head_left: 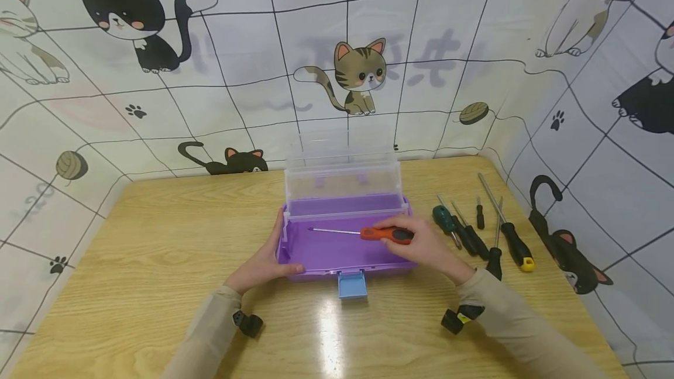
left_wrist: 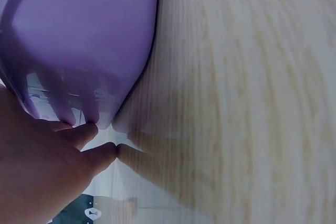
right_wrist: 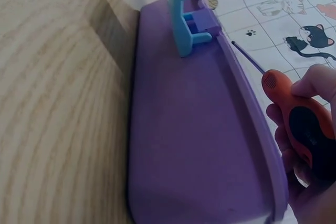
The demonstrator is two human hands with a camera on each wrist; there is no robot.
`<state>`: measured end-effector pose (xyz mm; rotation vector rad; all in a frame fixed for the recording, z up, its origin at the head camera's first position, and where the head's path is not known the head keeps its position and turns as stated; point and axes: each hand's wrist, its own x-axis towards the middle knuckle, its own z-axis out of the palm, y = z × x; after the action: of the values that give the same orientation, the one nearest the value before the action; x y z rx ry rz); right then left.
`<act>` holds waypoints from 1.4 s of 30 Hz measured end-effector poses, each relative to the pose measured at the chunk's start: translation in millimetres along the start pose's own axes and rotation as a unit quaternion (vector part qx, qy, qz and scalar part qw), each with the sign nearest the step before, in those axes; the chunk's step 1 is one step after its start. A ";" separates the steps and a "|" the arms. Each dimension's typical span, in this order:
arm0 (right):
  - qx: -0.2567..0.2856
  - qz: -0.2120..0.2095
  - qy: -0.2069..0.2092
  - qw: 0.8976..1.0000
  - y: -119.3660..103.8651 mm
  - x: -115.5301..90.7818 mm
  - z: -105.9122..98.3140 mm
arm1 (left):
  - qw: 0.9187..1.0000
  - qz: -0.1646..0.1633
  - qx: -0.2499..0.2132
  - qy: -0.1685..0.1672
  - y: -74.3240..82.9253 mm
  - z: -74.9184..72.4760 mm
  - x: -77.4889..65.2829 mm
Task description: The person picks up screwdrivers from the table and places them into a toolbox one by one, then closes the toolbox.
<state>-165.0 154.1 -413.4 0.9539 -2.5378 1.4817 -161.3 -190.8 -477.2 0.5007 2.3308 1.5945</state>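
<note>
A purple toolbox (head_left: 326,253) stands on the table with its clear lid (head_left: 342,180) raised at the back and its light blue latch (head_left: 351,286) hanging at the front. My left hand (head_left: 260,265) grips the box's left end, thumb at the front corner and fingers along the side. In the left wrist view those fingers (left_wrist: 86,134) touch the purple wall. Over the box's interior, my right hand (head_left: 421,244) holds a screwdriver (head_left: 387,234) by its orange-and-black handle. Its thin shaft points left and lies nearly level. The right wrist view shows the screwdriver (right_wrist: 283,90) above the front rim.
Right of the box lie several other screwdrivers: a green-handled one (head_left: 444,219), a small black one (head_left: 480,217), and a long one with a black-and-yellow handle (head_left: 516,245), among others. A cat-patterned sheet (head_left: 316,22) rises behind the wooden table (head_left: 174,238) and along its sides.
</note>
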 end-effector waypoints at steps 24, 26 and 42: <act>-0.008 -0.009 -0.076 0.997 32.7 3.0 15.7 | 1.000 0.013 -0.008 -0.002 0.0 -1.0 1.7; -0.011 -0.004 -0.082 0.997 33.0 3.6 16.4 | 1.000 0.017 -0.012 -0.001 -0.5 -0.9 0.9; -0.078 0.032 -0.140 0.987 30.0 9.3 21.2 | 1.000 0.020 -0.017 -0.001 -0.6 -1.6 -0.6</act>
<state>-183.1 143.2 -444.8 1.1367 -2.8524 1.2155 -161.5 -192.5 -477.2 0.5433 2.3020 1.6484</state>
